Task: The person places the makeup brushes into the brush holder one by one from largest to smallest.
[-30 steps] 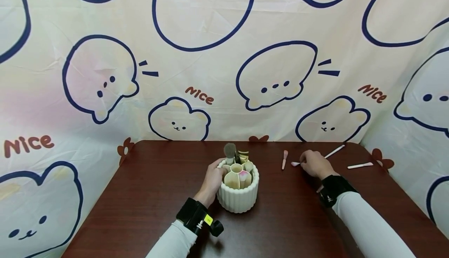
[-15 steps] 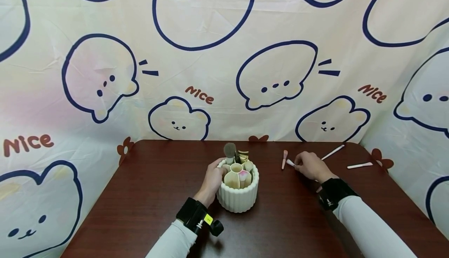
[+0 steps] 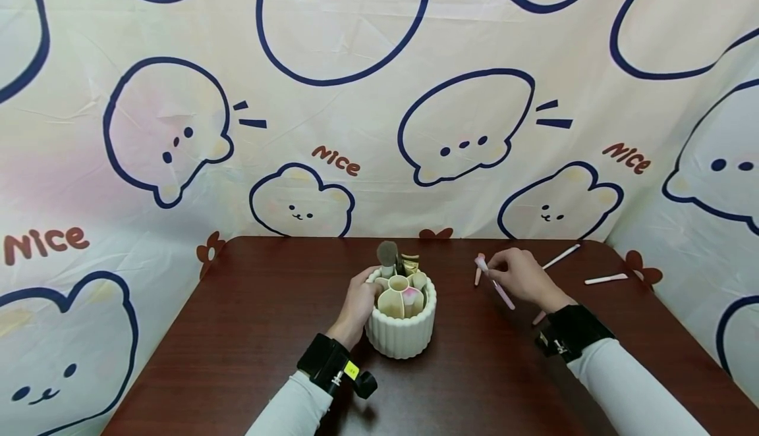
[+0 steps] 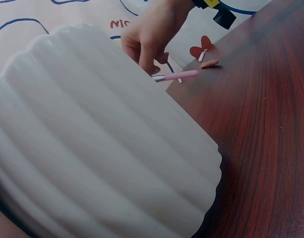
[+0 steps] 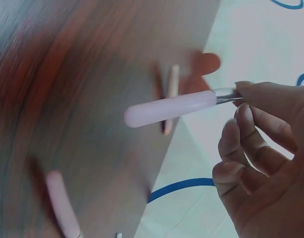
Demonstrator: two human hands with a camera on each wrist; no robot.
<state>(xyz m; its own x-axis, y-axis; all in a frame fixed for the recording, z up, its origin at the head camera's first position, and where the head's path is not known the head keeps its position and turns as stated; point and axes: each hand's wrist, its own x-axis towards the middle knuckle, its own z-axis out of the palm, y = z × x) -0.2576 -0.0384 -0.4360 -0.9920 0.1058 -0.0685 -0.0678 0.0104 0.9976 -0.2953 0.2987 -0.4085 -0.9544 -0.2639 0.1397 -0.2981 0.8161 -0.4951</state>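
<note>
My left hand [image 3: 358, 304] grips the left side of a white ribbed makeup brush holder [image 3: 400, 338], which fills most of the left wrist view. Inside its divided top stand several brushes, among them a fluffy grey-brown one [image 3: 387, 253]. Between thumb and fingertips my right hand [image 3: 524, 279] pinches a pink-handled makeup brush [image 3: 501, 291]. The right wrist view has that pinch at the silver collar, with the pink handle [image 5: 171, 108] pointing away from the hand. A short peach brush [image 3: 477, 276] lies just behind it on the table.
A white-handled brush [image 3: 562, 256] lies at the table's back right, and another white handle [image 3: 605, 279] farther right. One more pink handle [image 3: 538, 318] shows beside the right wrist. A printed cloth [image 3: 379, 120] hangs behind the brown table [image 3: 249, 357].
The right hand has picked up the pink-handled brush from the table, tilted it and shifted slightly left. The left hand and holder have stayed in place.
</note>
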